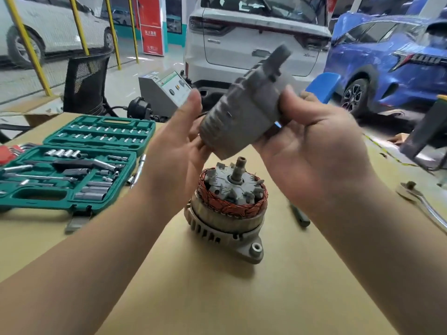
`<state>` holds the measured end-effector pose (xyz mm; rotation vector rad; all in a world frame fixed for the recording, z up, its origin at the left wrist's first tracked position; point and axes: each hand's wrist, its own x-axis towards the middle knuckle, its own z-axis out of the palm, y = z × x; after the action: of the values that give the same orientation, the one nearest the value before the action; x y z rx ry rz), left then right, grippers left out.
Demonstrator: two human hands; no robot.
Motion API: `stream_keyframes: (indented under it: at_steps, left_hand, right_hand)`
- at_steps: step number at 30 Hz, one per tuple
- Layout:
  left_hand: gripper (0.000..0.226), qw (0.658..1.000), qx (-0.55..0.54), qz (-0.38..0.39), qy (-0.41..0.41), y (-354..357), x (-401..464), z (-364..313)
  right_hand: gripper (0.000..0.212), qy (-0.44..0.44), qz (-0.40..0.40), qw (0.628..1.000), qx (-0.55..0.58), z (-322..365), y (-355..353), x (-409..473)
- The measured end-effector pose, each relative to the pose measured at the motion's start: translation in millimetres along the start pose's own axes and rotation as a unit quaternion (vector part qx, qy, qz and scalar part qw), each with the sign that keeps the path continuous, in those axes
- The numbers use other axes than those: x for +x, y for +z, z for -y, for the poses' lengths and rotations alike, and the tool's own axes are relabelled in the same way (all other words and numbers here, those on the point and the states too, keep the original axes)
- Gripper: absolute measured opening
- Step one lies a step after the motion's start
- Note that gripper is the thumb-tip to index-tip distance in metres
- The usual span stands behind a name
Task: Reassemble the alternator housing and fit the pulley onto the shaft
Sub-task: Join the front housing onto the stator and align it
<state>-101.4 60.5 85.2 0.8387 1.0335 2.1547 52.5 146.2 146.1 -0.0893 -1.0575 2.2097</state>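
The grey front housing half (pixel 244 110) is held tilted in the air between both hands, above the alternator. My left hand (pixel 174 139) grips its left side with the thumb up along the edge. My right hand (pixel 316 146) grips its right side, thumb on the casing. Below them the lower alternator half (pixel 227 209) stands upright on the cardboard. Its copper stator windings (pixel 242 206), rotor fan and bare shaft (pixel 238 168) point up, uncovered. No pulley can be made out.
An open green socket set (pixel 72 165) lies at the left with loose sockets and an extension bar (pixel 139 169) beside it. A dark tool (pixel 300 215) and a ratchet handle (pixel 428 206) lie at the right. Parked cars, a black mesh bin and a grey machine stand beyond the table.
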Motion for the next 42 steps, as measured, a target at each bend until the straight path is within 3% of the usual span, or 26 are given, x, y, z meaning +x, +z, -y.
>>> stream_keyframes:
  at_steps: [2, 4, 5, 8, 9, 11, 12, 15, 17, 20, 25, 32, 37, 42]
  left_hand:
    - [0.081, 1.000, -0.020, -0.013, -0.012, 4.7, 11.2, -10.7]
    - [0.060, 0.998, -0.022, -0.047, -0.024, 9.7, 20.0, -17.5]
    - [0.043, 0.997, -0.001, -0.069, -0.019, 10.7, 24.7, -17.8]
    - [0.068, 0.995, 0.076, -0.057, 0.024, 9.7, 28.3, -14.8]
    - [0.064, 0.995, 0.078, -0.064, 0.008, 12.6, 28.7, -12.4]
    - [0.044, 0.991, 0.086, -0.096, -0.021, 19.5, 30.3, -9.5]
    - [0.031, 0.989, 0.094, -0.110, -0.031, 20.5, 33.0, -7.1]
    - [0.025, 0.980, 0.111, -0.153, -0.054, 23.0, 37.7, -7.5]
    - [0.032, 0.974, 0.154, -0.155, -0.066, 22.9, 40.6, -14.0]
    - [0.035, 0.958, 0.241, -0.146, -0.061, 21.3, 40.8, -21.3]
    - [0.044, 0.927, 0.352, -0.129, -0.029, 26.5, 18.3, -16.9]
    - [0.032, 0.903, 0.414, -0.093, 0.061, 4.8, -14.3, 12.4]
    - [0.034, 0.952, 0.289, -0.070, 0.075, -10.7, -19.1, 29.7]
    - [0.045, 0.968, 0.238, -0.064, 0.048, -21.7, -11.1, 46.3]
  right_hand:
    - [0.016, -0.002, 0.021, 0.996, -0.091, -6.4, -0.3, -5.2]
    - [0.017, -0.019, 0.032, 0.958, -0.285, -7.9, -1.7, -9.3]
    - [0.022, -0.045, 0.034, 0.909, -0.413, -5.0, -1.9, -10.2]
    - [0.047, -0.146, 0.011, 0.718, -0.680, 13.8, -4.8, -3.3]
    - [0.050, -0.164, -0.005, 0.689, -0.706, 20.7, -7.2, 0.2]
    - [0.051, -0.164, -0.042, 0.672, -0.721, 29.6, -15.9, 7.4]
    - [0.059, -0.147, -0.056, 0.675, -0.721, 31.0, -23.4, 10.9]
    - [0.129, -0.104, -0.051, 0.704, -0.701, 27.0, -50.8, 18.0]
    - [0.144, -0.086, 0.003, 0.725, -0.684, 20.6, -63.2, 19.1]
    - [0.135, -0.036, 0.063, 0.752, -0.655, 5.7, -80.8, 20.8]
    - [0.122, 0.007, 0.085, 0.805, -0.587, -12.7, -112.3, 17.6]
    - [0.113, 0.007, 0.119, 0.868, -0.482, -18.9, -143.6, 6.7]
    - [0.111, -0.012, 0.134, 0.874, -0.466, -20.7, -152.4, 2.7]
    - [0.094, -0.041, 0.122, 0.832, -0.540, -24.0, -161.1, 0.3]
